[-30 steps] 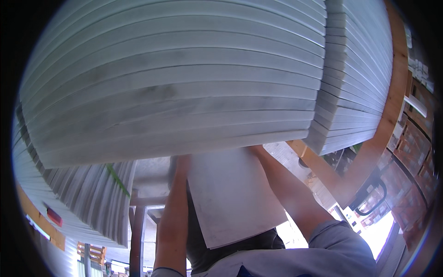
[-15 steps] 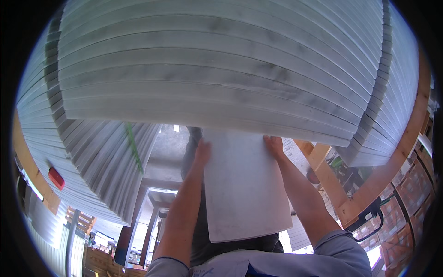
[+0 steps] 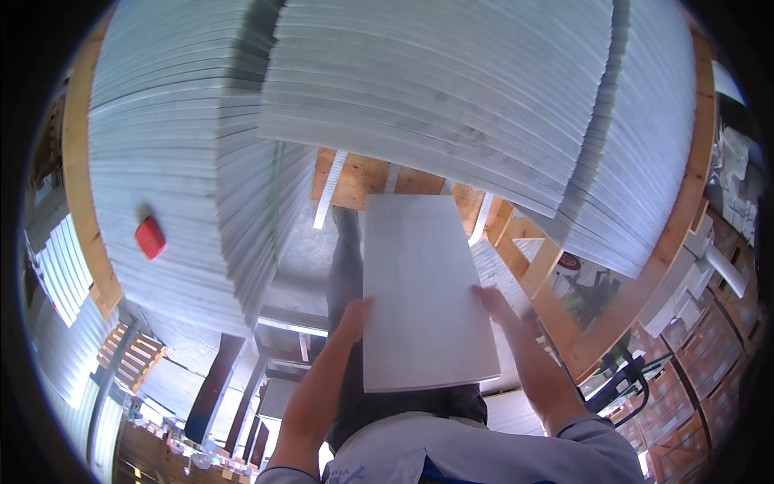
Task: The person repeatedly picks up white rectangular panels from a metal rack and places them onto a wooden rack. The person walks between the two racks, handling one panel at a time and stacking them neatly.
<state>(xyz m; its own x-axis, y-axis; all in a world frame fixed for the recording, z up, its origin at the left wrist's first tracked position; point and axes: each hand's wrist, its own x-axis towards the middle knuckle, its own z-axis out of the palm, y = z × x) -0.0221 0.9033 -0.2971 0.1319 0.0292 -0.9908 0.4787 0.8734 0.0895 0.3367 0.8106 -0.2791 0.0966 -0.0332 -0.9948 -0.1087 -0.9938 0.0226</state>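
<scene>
Your left hand [image 3: 355,310] and right hand [image 3: 492,300] clamp the edges of the pale tile [image 3: 423,290] at centre frame, below the stacked tiles [image 3: 435,89]. Bare-palm grip could slip; the tile might drop onto the wooden pallet [image 3: 363,179].

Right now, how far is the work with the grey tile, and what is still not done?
Looks done: one grey tile is free of the stacks of tiles. In hand: the left hand and right hand grip its two long edges and hold it flat in front of the body. Left: it has not yet been set down anywhere, and both stacks look nearly full.
</scene>
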